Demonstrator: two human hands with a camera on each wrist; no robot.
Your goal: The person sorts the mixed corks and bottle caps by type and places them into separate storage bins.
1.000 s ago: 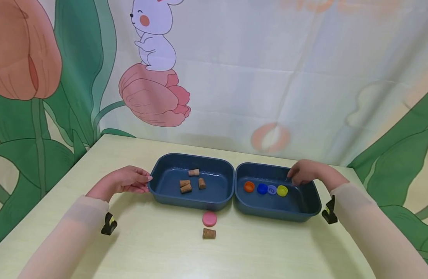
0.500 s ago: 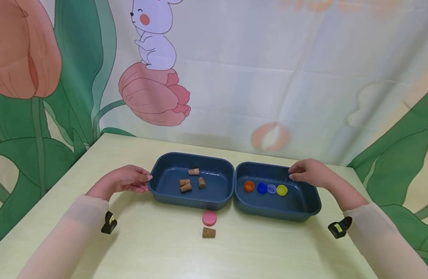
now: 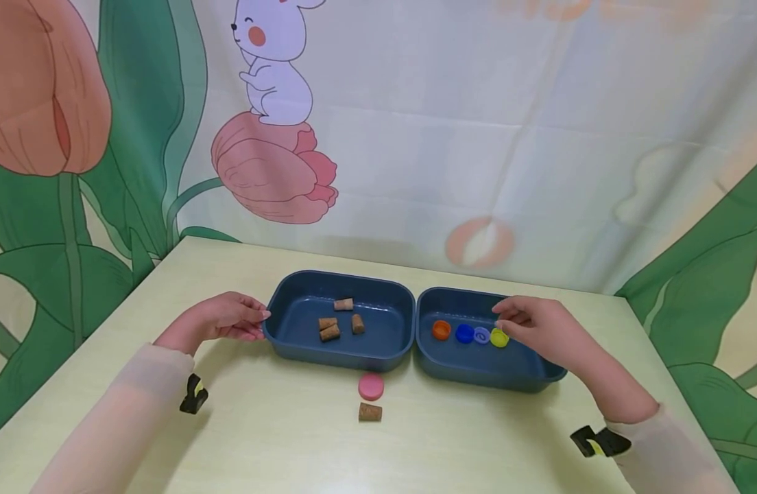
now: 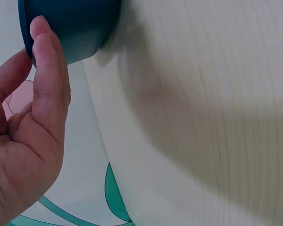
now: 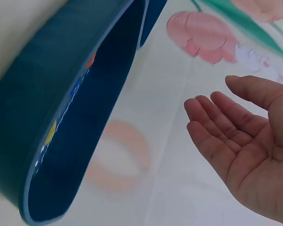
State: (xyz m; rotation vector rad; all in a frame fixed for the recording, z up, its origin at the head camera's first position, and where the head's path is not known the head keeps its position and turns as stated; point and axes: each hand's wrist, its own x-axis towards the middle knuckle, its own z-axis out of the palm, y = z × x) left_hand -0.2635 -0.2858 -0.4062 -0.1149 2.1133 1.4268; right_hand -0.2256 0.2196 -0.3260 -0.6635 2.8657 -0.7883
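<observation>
My left hand pinches the left end of a dark blue tray; the left wrist view shows thumb and fingers on either side of its rim. Several corks lie in this tray. Over the second dark blue tray hangs my right hand, holding nothing. Its fingers are loosely bent and apart from the tray in the right wrist view. An orange cap, a blue cap, a lilac cap and a yellow cap lie in a row inside. The hand covers that tray's right part.
A pink round cap and a cork lie on the pale wooden table, in front of the trays. The two trays stand end to end. A printed curtain hangs behind the table's back edge.
My right hand has risen out of the right tray's far right part, then moved left and towards me. The left hand and both trays have stayed in place.
</observation>
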